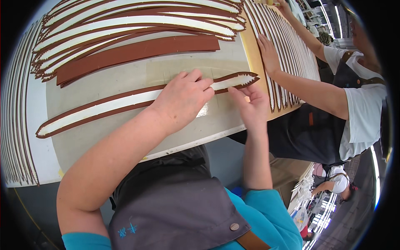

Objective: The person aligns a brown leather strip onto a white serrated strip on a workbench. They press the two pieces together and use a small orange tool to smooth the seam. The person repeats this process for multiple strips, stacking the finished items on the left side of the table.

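A long brown leather strip (108, 103) with a white backing lies across the table in front of me. Its edges show brown along both sides, and its right end is pointed with a notched, folded border. My left hand (183, 95) rests on the strip right of its middle, with bent fingers pressing down and hiding part of it. At the right end my right hand (251, 104) grips the lower edge between thumb and fingers; the fingertips are partly under the strip.
Behind the strip lie flat brown strips (137, 53) and a pile of white-backed strips (137, 26). More strips stand in rows at the left (14, 112) and right (287, 46). A co-worker (325, 96) works close on my right. The table's front edge (200, 141) runs before me.
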The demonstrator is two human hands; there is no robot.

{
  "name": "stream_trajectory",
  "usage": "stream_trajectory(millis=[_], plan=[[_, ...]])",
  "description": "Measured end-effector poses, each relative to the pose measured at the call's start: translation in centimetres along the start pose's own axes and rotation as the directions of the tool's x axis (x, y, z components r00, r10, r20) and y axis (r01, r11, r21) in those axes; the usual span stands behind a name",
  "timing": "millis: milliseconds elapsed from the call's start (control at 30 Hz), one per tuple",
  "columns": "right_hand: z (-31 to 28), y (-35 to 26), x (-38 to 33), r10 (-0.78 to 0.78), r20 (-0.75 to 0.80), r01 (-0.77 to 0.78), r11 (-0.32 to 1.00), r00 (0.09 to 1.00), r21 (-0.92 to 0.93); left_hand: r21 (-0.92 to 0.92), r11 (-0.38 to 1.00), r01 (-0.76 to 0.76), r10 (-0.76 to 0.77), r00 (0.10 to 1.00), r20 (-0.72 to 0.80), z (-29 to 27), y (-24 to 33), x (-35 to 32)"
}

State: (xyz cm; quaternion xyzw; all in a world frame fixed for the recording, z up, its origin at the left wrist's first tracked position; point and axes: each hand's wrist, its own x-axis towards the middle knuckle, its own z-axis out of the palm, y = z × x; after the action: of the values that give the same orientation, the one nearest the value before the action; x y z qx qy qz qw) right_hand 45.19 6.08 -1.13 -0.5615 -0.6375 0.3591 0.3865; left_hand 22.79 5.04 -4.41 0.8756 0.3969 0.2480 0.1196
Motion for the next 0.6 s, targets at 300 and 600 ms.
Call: stream_trajectory(millis=[300,600], plan=[[3.7,1.4,-1.7,-0.383,-0.034,0.333,0.839,0.923,-0.430,-0.094,0.995,-0.023,0.016,0.997,-0.073,0.3,-1.0,-0.2],[3.9,1.8,-1.5,-0.511,0.039,0.445,0.706,0.858,-0.551,-0.654,0.649,0.388,-0.420,0.900,0.118,-0.9,0.0,0.1]])
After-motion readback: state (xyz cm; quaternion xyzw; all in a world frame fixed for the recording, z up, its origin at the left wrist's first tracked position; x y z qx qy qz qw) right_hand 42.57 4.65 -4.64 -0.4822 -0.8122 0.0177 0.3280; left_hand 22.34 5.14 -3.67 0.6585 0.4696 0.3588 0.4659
